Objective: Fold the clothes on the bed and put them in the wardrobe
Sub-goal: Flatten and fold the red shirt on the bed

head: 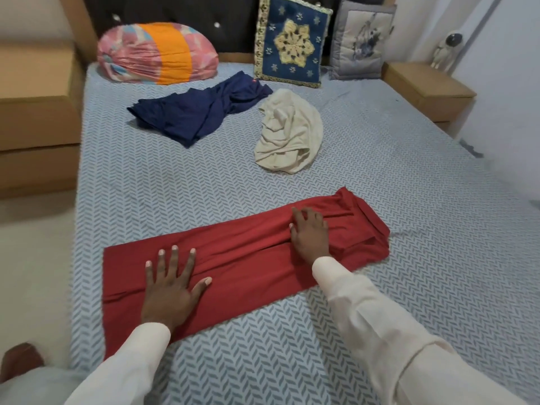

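A red garment (242,258) lies folded into a long strip across the near part of the bed (380,176). My left hand (171,283) presses flat on its left part, fingers spread straight. My right hand (309,230) rests on its right part, fingers extended over the creased cloth. Further back lie a crumpled navy garment (201,108) and a crumpled cream garment (289,133), both unfolded. No wardrobe is in view.
At the headboard stand a pink and orange bolster (157,54), a blue embroidered cushion (292,42) and a grey cushion (362,39). Brown bedside units flank the bed, one on the left (35,121) and one on the right (426,89). An astronaut figure (447,51) stands on the right one.
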Demonstrator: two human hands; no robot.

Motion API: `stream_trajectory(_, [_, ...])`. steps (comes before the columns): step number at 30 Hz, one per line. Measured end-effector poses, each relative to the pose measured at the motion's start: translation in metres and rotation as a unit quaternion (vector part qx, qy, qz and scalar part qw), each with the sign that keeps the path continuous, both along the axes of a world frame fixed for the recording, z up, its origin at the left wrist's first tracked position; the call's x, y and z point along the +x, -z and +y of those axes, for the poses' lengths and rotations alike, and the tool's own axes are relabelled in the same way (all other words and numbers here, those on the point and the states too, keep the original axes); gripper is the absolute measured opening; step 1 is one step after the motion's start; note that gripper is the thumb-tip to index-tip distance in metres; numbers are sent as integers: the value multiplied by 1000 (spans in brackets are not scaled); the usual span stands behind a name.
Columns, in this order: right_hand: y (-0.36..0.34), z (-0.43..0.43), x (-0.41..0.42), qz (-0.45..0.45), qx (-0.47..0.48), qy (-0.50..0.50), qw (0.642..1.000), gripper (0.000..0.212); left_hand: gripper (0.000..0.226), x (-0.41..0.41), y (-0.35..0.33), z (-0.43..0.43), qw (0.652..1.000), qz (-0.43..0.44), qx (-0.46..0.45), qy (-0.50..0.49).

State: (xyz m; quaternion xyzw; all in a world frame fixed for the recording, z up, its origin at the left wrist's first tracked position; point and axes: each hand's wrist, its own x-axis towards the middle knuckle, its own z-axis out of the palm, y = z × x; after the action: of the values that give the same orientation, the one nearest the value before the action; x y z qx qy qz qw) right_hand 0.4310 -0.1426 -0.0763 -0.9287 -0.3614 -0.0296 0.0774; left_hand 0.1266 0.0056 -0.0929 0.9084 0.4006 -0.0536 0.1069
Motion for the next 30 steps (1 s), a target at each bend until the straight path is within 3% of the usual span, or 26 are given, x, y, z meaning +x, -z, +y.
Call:
stream_trajectory(5, [13,44,-71,7,8,-122,992,29,80,-45,-3,4,997,-8,5,-80])
stream_trajectory(15, [10,120,-171,90,-16,-181,979,26,76,-90,-33,4,960,-86,-69,-257])
stream_trajectory(19, [-2,150,-213,112,-24,-231,966,30,65,-99,-45,4,911,-120,-181,-351])
stream_trajectory(22, [-11,176,-249,131,-29,-265,955,32,65,-113,-41,6,893,-120,-242,-360])
stream_trajectory(24, [-14,194,-274,147,-43,-280,948,39,56,-125,-37,7,892,-108,-261,-352])
stream_trajectory(27, [-21,210,-301,197,-94,-244,945,74,39,-134,-29,6,887,-128,-270,-351])
stream_trajectory(30, [-26,219,-318,174,-125,-220,952,92,46,-135,-32,-1,866,-185,-277,-373])
